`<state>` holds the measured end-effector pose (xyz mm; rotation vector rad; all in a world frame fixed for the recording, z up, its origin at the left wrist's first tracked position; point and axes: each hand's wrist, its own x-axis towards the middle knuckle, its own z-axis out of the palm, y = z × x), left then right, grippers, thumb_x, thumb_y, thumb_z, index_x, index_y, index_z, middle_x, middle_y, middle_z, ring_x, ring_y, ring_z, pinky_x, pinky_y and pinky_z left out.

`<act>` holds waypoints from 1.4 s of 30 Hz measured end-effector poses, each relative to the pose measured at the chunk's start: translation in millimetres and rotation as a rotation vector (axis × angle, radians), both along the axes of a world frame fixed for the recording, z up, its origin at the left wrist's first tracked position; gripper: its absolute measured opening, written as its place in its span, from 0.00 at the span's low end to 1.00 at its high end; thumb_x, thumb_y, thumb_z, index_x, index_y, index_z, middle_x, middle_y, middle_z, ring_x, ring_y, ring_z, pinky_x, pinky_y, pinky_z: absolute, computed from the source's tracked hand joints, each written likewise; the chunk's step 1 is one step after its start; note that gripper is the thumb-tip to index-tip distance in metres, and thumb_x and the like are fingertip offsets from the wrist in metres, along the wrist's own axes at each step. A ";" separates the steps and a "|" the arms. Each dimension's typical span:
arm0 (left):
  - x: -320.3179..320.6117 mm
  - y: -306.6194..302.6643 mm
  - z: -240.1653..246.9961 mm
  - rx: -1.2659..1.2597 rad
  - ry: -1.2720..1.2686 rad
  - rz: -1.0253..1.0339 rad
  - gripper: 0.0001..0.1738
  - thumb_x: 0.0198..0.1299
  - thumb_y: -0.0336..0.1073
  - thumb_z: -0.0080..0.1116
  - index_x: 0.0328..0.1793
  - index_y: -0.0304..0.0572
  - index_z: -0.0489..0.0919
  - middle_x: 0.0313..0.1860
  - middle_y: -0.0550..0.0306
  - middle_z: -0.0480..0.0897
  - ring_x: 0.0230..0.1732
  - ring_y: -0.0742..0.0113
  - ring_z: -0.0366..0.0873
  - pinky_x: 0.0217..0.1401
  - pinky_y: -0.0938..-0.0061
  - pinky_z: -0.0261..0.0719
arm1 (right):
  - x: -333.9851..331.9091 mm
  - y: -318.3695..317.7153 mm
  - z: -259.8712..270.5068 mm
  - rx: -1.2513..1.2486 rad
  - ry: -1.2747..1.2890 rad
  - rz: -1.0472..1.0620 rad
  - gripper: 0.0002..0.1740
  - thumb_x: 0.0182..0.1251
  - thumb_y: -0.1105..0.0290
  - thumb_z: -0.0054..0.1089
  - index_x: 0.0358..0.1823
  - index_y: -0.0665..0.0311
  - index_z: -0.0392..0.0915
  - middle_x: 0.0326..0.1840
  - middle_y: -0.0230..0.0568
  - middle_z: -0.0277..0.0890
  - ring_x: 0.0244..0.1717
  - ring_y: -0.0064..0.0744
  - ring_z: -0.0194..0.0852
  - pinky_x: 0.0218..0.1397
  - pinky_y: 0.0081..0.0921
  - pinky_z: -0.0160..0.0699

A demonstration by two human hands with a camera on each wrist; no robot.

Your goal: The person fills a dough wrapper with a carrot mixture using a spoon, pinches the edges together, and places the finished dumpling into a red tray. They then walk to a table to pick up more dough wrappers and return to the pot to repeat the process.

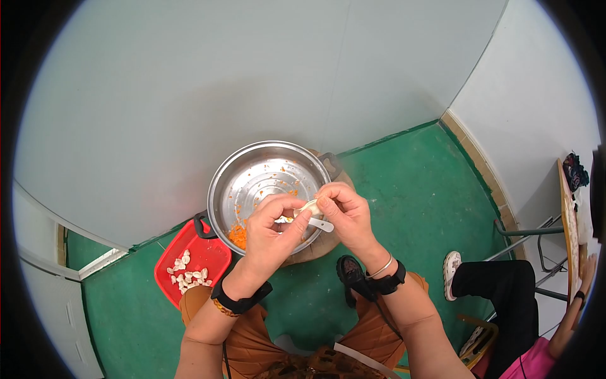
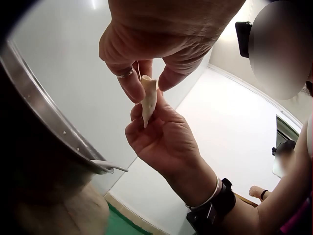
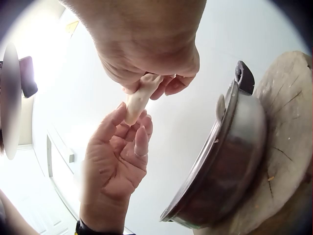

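Note:
Both hands meet over the near side of a steel pot, holding one pale dough dumpling between them. The left hand pinches it with thumb and fingers from the left. From the right, the right hand pinches the dough edge. In the left wrist view the dumpling tapers to a point towards the right palm. The right wrist view shows its folded end under the right fingers. A spoon handle juts over the pot rim below the hands. Shredded orange filling lies in the pot.
The pot stands on a round wooden block. To its left, a red tray on the green floor holds several dumplings. A wall rises close behind. At right, another person's leg extends near a table.

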<state>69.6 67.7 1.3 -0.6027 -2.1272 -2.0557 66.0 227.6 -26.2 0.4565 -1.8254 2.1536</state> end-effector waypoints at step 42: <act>-6.5 -3.6 -7.4 -0.005 0.029 -0.020 0.09 0.53 0.26 0.62 0.41 0.35 0.80 0.37 0.60 0.76 0.35 0.79 0.73 0.29 0.87 0.74 | -2.0 -0.2 -1.7 0.015 -0.019 0.074 0.06 0.65 0.73 0.54 0.39 0.69 0.75 0.40 0.34 0.73 0.41 0.19 0.68 0.45 0.18 0.69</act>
